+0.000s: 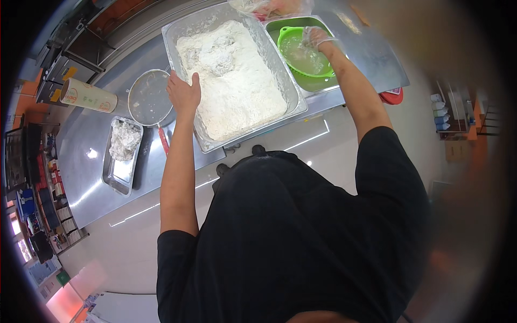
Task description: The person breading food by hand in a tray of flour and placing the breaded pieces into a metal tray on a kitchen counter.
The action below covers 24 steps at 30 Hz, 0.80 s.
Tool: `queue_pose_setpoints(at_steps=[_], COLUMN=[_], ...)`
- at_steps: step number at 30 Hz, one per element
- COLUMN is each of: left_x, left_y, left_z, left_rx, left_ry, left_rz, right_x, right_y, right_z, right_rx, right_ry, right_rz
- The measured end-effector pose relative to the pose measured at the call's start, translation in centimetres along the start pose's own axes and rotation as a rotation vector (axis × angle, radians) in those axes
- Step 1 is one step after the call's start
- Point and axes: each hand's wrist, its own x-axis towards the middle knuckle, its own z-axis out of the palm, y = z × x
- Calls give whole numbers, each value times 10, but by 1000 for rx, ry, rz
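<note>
My bare left hand (184,92) rests at the left edge of a large metal pan (299,105), its fingers extended and thumb apart. Heaped white flour (246,101) fills much of that pan, with a clumpy mound near its far part. On the right, my right hand (317,37), in a clear plastic glove, is at the far right rim of a green plastic strainer basket (309,74). The basket sits in cloudy water inside a smaller metal pan (320,93), and pale bits show in it. Whether the gloved fingers grip the rim cannot be told.
Left of the flour lie a round mesh sieve (149,99) with a red handle, a paper-covered cylinder (89,96), and a metal tray (124,189) of floury coated pieces (124,139). Plastic bags (274,7) lie beyond the pans. A red object (392,97) is by the table's right edge.
</note>
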Motion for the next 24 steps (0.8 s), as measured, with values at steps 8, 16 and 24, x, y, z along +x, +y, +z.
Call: queue_pose_setpoints(at_steps=[8, 16, 24], left_x=[-1, 2, -3], left_y=[-13, -10, -23], left_z=[-1, -6, -9], left_rx=[-30, 33, -57], left_ry=[-20, -93, -45], left_rz=[-106, -148, -176], right_x=[-7, -8, -43], right_y=[21, 18, -56], right_z=[-92, -84, -239], right_rx=[183, 1768, 1871], right_ry=[81, 233, 103], right_rz=[56, 461, -51])
